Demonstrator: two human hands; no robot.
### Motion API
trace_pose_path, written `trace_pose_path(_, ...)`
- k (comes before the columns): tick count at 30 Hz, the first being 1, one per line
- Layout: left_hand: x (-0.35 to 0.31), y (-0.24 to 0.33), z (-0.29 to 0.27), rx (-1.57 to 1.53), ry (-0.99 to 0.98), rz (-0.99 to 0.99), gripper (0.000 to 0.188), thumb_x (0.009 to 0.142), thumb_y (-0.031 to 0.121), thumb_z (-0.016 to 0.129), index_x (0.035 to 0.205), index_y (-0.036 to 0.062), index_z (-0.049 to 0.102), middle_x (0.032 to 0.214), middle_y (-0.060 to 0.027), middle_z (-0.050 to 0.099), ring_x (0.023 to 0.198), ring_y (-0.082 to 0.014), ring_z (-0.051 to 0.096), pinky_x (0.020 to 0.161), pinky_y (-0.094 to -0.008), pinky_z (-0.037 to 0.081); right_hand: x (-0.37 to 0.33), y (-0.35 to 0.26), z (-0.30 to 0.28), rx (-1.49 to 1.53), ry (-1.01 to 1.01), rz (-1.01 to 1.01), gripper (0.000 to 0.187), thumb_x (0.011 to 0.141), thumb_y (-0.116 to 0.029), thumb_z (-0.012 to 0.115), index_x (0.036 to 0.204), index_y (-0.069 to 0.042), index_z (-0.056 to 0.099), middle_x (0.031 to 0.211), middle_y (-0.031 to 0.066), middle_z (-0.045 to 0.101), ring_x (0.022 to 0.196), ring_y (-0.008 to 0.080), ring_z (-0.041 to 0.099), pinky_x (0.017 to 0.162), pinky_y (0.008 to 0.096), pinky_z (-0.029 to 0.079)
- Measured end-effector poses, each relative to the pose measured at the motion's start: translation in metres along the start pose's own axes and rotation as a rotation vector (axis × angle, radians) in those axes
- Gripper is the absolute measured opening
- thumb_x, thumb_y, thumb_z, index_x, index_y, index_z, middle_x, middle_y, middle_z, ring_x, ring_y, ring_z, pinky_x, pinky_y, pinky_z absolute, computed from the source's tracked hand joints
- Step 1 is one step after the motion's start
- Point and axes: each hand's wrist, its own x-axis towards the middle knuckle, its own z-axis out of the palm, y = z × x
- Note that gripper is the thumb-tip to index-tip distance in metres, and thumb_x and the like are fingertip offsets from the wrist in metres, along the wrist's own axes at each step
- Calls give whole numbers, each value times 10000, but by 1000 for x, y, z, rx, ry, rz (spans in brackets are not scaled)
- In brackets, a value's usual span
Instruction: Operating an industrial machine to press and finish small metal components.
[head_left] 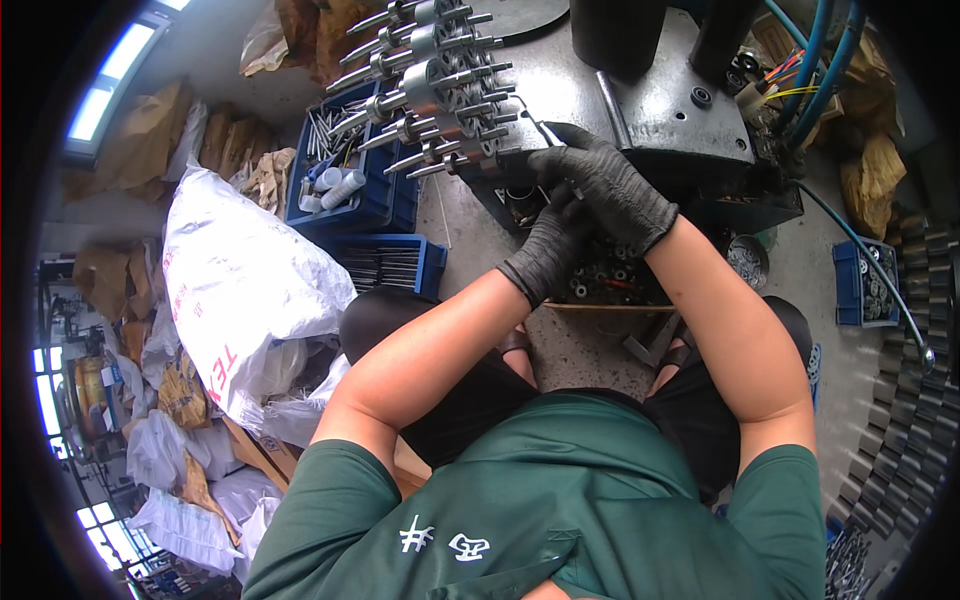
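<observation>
Right hand (607, 187) fingers curl over left hand (550, 245) (black gloves); any held part hidden.

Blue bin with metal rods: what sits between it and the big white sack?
Nothing in the head view. The blue bin sits right against the white sack, and the sack's edge reaches the bin's left side with no floor showing between.
</observation>
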Motion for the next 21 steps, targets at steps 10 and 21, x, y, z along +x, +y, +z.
trace_pose_path(10, 7, 28, -41, -1039, 211, -499, 226, 946, 175, 628, 1135, 58, 588, 1067, -91, 623, 964, -192, 638, 836, -316, 543, -58, -9, -53, -319, 102, -167, 753, 805, -122, 754, 1454, 5, 395, 1026, 113, 640, 941, 194, 642, 860, 300, 539)
trace_pose_path(21, 11, 44, -55, -1355, 231, -614, 154, 817, 7, 721, 938, 19, 625, 926, -128, 648, 851, -229, 667, 769, -334, 562, -98, -7, -68, -1368, 200, -471, 665, 705, -4, 722, 1338, -151, 587, 1154, 191, 610, 1037, 379, 599, 908, 438, 522)
